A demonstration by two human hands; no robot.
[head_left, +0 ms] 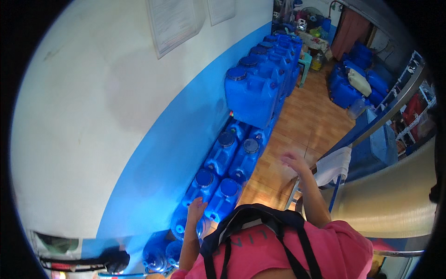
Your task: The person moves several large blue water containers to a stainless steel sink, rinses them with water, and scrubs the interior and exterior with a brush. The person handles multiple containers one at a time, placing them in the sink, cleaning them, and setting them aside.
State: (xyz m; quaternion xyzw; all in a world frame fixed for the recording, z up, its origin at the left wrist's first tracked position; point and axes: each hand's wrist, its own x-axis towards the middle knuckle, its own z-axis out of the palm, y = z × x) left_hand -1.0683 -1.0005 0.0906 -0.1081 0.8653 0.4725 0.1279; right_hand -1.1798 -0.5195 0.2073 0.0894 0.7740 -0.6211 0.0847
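Note:
My left hand (197, 208) hangs beside the nearest blue water jugs, its fingers loosely apart and nothing seen in it. Just beyond it stand a blue jug (195, 190) and, to the right, another blue jug (224, 200), both upright with round dark caps. Whether the hand touches them I cannot tell. A round clear-blue bottle (179, 226) is below and left of that hand. My right hand (294, 162) is held out over the tiled floor (297, 135), slightly smeared by motion, its fingers spread and holding nothing.
Blue jugs (251, 97) are stacked in a row along the wall (153, 153). At right are a white cloth (335, 165) on a frame and a large shiny tank (390, 200). Farther back, more containers (344, 88) lie piled beside a green stool (305, 65).

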